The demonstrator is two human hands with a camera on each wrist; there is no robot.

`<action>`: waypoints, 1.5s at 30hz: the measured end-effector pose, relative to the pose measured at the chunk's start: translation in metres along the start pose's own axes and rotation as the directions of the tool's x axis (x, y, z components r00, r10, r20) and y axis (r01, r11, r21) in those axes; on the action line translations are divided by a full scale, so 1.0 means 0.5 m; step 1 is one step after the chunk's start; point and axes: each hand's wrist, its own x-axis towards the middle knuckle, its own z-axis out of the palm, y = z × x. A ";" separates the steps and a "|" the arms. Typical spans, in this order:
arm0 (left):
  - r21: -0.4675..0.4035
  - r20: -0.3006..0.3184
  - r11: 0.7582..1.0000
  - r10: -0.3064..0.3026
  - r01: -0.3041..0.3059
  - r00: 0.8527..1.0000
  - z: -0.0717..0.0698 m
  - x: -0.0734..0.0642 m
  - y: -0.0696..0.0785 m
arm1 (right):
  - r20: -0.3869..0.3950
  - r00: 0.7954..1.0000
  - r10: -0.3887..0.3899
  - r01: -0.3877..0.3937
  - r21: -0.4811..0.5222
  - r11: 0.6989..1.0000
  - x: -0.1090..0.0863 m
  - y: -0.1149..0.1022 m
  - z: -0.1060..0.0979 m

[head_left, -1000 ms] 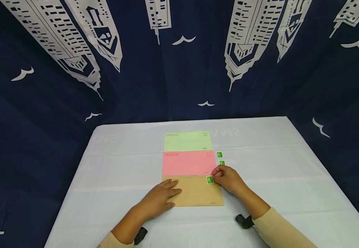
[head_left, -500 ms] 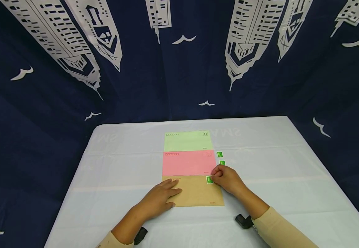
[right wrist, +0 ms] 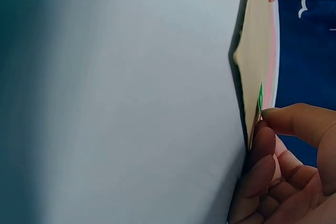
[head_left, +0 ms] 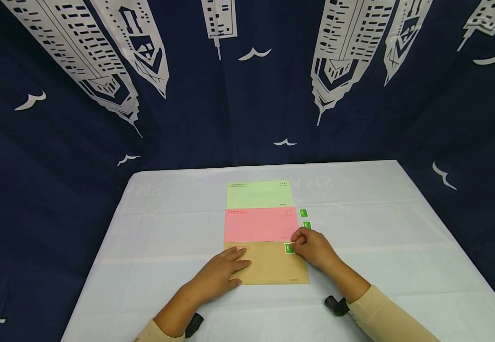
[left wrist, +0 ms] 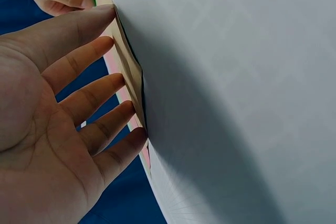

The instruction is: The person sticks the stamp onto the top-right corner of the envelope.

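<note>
A brown envelope (head_left: 268,270) lies nearest the person, below a pink envelope (head_left: 260,225) and a light green envelope (head_left: 257,195). On the brown envelope's left part rests the left hand (head_left: 220,276), fingers spread and straight. At its upper right corner, the right hand (head_left: 313,247) pinches a green stamp (head_left: 289,248) with a white border between thumb and finger. The right wrist view shows this stamp (right wrist: 260,97) at the thumb tip, slightly tilted over the brown paper. Whether its far edge touches the envelope I cannot tell.
Two more green stamps, an upper one (head_left: 303,213) and a lower one (head_left: 307,224), lie right of the pink envelope. A white cloth covers the table (head_left: 166,237). Behind hangs a dark blue curtain (head_left: 213,114) with white building prints.
</note>
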 end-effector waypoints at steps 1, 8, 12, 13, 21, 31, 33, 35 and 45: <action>0.000 0.000 1.000 0.000 0.000 1.000 0.000 0.000 0.000 | -0.002 1.000 -0.001 0.001 -0.004 1.000 0.000 0.000 0.000; -0.002 0.002 1.000 0.003 -0.003 1.000 0.000 0.000 0.000 | -0.008 1.000 -0.008 0.007 -0.021 1.000 -0.001 -0.002 0.000; -0.004 0.000 1.000 0.008 -0.008 1.000 -0.001 -0.001 0.001 | -0.014 1.000 -0.011 0.011 -0.030 0.999 0.000 -0.001 0.000; -0.003 0.000 1.000 0.008 -0.008 1.000 -0.002 -0.001 0.001 | -0.013 1.000 -0.011 0.010 -0.031 0.999 0.000 -0.001 0.000; -0.008 0.006 1.000 -0.002 0.002 1.000 -0.005 -0.001 0.005 | 0.018 1.000 0.006 -0.006 0.005 1.000 -0.002 -0.002 -0.010; -0.004 0.004 1.000 0.000 0.001 1.000 -0.005 0.001 0.004 | 0.023 0.999 0.024 -0.025 0.070 0.997 -0.017 -0.002 -0.017; -0.004 0.003 1.000 0.000 0.000 1.000 -0.004 0.001 0.003 | 0.021 0.999 0.024 -0.026 0.073 0.997 -0.022 -0.003 -0.017; -0.006 0.005 1.000 0.000 0.000 1.000 -0.004 0.001 0.002 | 0.021 1.000 0.016 -0.017 0.068 0.998 -0.027 -0.004 -0.017; -0.008 0.014 1.000 -0.002 0.002 1.000 -0.001 0.001 0.000 | 0.027 0.996 -0.084 0.084 -0.015 0.996 -0.055 -0.005 -0.017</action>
